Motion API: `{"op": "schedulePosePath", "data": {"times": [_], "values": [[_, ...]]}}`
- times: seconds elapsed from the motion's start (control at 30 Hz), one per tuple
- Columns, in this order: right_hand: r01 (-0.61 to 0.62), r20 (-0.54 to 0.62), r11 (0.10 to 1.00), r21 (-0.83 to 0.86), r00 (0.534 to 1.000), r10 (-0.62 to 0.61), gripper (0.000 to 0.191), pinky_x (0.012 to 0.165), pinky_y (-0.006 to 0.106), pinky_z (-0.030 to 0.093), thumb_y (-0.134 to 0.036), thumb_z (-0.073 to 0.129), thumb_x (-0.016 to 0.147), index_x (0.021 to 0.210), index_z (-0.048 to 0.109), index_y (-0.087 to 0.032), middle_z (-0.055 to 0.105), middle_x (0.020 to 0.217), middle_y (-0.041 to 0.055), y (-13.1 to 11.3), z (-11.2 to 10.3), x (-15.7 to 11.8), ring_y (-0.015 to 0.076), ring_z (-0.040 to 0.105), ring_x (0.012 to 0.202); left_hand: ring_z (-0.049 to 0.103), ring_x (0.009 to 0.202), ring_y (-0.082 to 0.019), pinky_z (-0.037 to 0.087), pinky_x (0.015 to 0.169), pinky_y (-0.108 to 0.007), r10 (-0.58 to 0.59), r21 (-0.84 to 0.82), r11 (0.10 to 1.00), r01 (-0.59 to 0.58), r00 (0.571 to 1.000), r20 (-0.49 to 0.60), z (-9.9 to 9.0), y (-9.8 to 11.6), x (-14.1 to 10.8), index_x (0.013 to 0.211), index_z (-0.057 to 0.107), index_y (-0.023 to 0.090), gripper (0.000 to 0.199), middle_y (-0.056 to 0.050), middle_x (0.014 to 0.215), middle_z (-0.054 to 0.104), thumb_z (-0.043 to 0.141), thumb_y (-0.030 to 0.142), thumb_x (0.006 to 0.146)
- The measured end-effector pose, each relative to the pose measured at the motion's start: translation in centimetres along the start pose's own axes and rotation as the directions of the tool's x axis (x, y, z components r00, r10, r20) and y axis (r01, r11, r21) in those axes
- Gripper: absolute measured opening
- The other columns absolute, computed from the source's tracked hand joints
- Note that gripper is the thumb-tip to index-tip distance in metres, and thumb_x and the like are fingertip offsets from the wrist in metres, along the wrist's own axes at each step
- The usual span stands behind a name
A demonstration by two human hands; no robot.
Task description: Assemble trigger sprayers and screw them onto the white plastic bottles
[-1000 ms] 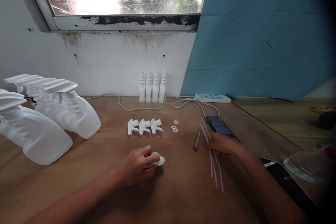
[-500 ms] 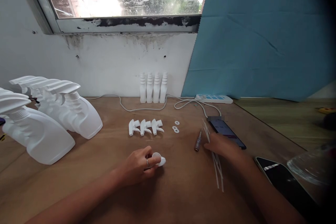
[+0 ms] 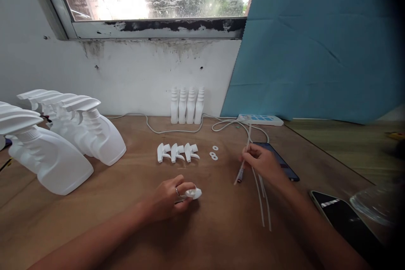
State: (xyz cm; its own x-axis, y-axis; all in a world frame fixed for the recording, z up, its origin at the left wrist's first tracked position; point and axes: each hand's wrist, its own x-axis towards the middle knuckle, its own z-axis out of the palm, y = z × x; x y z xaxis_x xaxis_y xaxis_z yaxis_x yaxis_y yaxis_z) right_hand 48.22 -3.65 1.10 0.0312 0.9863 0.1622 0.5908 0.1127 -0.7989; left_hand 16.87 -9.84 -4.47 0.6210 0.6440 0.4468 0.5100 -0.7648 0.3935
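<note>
Taking the white spray head [image 3: 193,193] as clock centre, with 12 toward the wall [image 3: 142,76]: found low on the table [image 3: 215,232], under the left hand [image 3: 166,198], gripped in closed fingers. At 2 o'clock, in the right hand [image 3: 265,163], seen pinching a thin clear tube [image 3: 237,177] between thumb and fingers, aslant beside the screwdriver [image 3: 240,176]. Cannot tell about contact between those two.

To handle well: keep the left grip firm but gentle, without squeezing the trigger. Pinch the tube lightly, to avoid kinking or flattening. Lift clear of the screwdriver and of the loose tubes [image 3: 262,202] at 3 o'clock, without dragging any along. Mind the slim lower end, likely to swing or flex; judge by eye before moving fast.

Farther out: at 11 o'clock, three spray heads [image 3: 178,152] in a row; at 1 o'clock, small white discs [image 3: 214,155]. At 12, against the wall, four small bottles [image 3: 187,107] upright. At 2, beyond the right hand, a phone [image 3: 286,168] and a power strip [image 3: 261,120]; at 3, another phone [image 3: 344,219]. At 9 to 10, large spray bottles [image 3: 66,164] in two rows.
</note>
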Motion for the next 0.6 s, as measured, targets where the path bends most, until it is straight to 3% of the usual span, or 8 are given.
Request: {"op": "schedulePosePath", "data": {"times": [0.1,0.2,0.27,0.37,0.5,0.6], "values": [[0.028,0.059,0.939,0.344,0.997,-0.051,0.013,0.064,0.029,0.05,-0.033,0.05,0.082,0.082,0.049,-0.02,0.062,0.075,0.0034,-0.9,1.6,-0.7,0.0176,0.062,0.065,0.057,0.073,-0.012,0.047,0.066,-0.022,-0.188,-0.196,0.962,0.189,0.982,0.028,0.0,0.1,-0.2,0.118,0.048,0.022,0.036,-0.001,0.091,0.061,0.059,0.024,0.084],[0.061,0.053,0.801,0.596,0.992,-0.115,0.017,0.07,0.031,0.051,-0.039,0.053,0.087,0.089,0.05,-0.022,0.056,0.074,-0.0009,-2.2,3.3,-1.6,0.017,0.063,0.071,0.056,0.071,-0.011,0.046,0.064,-0.021,-0.291,-0.292,0.908,0.301,0.954,0.079,-0.1,0.0,-0.1,0.12,0.049,0.021,0.042,0.0,0.089,0.06,0.063,0.025,0.08],[0.049,0.057,0.67,0.741,0.989,-0.136,0.018,0.06,0.028,0.049,-0.04,0.056,0.089,0.097,0.052,-0.025,0.05,0.074,-0.0042,-3.2,4.3,-2.1,0.0128,0.057,0.06,0.057,0.073,-0.011,0.046,0.065,-0.021,-0.296,-0.326,0.894,0.308,0.951,0.088,-0.1,-0.1,0.0,0.12,0.051,0.02,0.042,0.0,0.089,0.06,0.064,0.026,0.08],[-0.019,0.097,0.528,0.849,0.988,-0.12,0.019,0.045,0.02,0.032,-0.04,0.059,0.089,0.102,0.056,-0.026,0.044,0.07,-0.0061,-4.5,5.7,-2.7,0.006,0.037,0.046,0.058,0.078,-0.012,0.046,0.069,-0.022,-0.261,-0.342,0.901,0.269,0.963,0.068,-0.1,-0.2,0.0,0.121,0.053,0.019,0.042,-0.001,0.092,0.061,0.064,0.028,0.081],[-0.123,0.194,0.409,0.904,0.971,-0.138,0.018,0.051,0.021,0.03,-0.032,0.069,0.08,0.083,0.063,-0.016,0.045,0.069,-0.0019,-6.4,7.4,-3.1,0.0076,0.036,0.056,0.056,0.078,-0.013,0.045,0.07,-0.023,-0.187,-0.284,0.939,0.196,0.981,0.06,-0.2,-0.1,-0.1,0.121,0.056,0.02,0.039,-0.003,0.093,0.058,0.062,0.026,0.083],[-0.223,0.301,0.325,0.919,0.929,-0.215,0.021,0.053,0.023,0.03,-0.032,0.066,0.08,0.07,0.057,-0.016,0.04,0.064,-0.0024,-8.0,8.8,-3.4,0.0094,0.034,0.056,0.055,0.077,-0.013,0.045,0.07,-0.023,-0.175,-0.266,0.946,0.187,0.982,0.069,-0.4,0.2,-0.1,0.12,0.058,0.02,0.034,-0.003,0.093,0.055,0.06,0.026,0.086]]}}
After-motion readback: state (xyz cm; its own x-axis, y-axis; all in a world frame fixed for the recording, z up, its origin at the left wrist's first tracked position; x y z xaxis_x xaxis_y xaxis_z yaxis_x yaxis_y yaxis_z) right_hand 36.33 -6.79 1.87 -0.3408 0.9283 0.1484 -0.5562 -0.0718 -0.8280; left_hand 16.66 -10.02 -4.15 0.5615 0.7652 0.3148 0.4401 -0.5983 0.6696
